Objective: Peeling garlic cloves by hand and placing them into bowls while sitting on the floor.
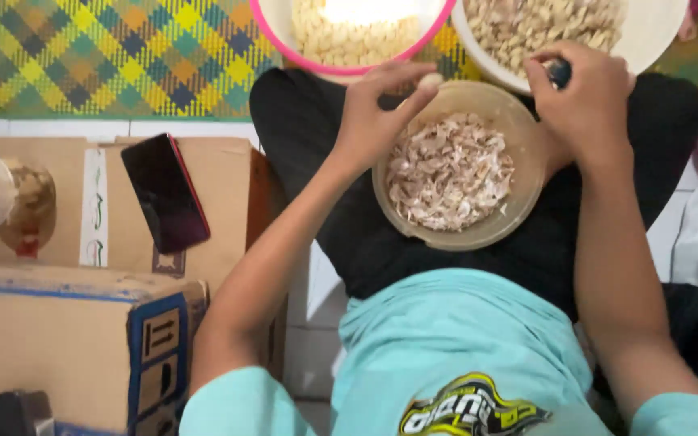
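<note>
Turquoise shirt (454, 339) nearest, tan bowl (527, 129) of garlic skins on lap, left hand (377, 113) pinching a garlic clove (430, 80) over it, right hand (587, 97) closed around a dark-handled tool (559, 73).

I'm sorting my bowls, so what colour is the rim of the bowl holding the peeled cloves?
Pink: the bowl of peeled cloves has a pink rim, seen in the head view.

**Setting: home floor, food preparation**

Domestic interior. Evidence: tiled floor (317, 339); woven plaid mat (123, 56) beyond the fingers; cardboard boxes (74, 339) and a phone (165, 194) left of them; household bowls of garlic (357, 40) just past the fingertips.
</note>
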